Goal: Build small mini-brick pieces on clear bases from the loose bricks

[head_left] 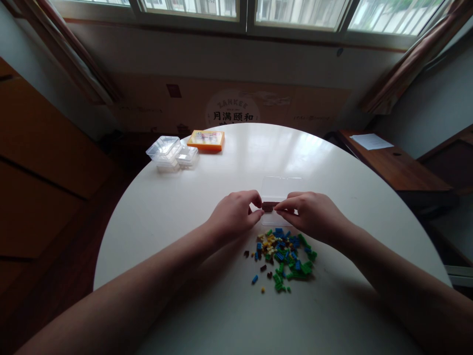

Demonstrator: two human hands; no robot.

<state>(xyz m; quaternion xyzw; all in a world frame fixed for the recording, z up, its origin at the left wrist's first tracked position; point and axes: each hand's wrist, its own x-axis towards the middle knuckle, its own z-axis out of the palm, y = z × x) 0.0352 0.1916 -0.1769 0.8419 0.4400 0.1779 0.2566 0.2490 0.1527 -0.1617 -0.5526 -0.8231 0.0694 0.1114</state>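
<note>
My left hand (235,215) and my right hand (311,215) meet above the round white table (229,305), fingers curled. Between their fingertips they pinch a small brown block piece (269,205), one hand at each end. Right behind it lies a clear plastic tray (281,188). Just in front of my hands is a loose heap of tiny bricks (283,259) in blue, green, yellow and brown, with several strays at its left edge.
At the table's far left stand stacked clear plastic containers (168,153) and an orange box (206,140). A wooden side desk (391,165) with a sheet of paper (370,141) is at the right. Wooden cabinets line the left; windows run behind.
</note>
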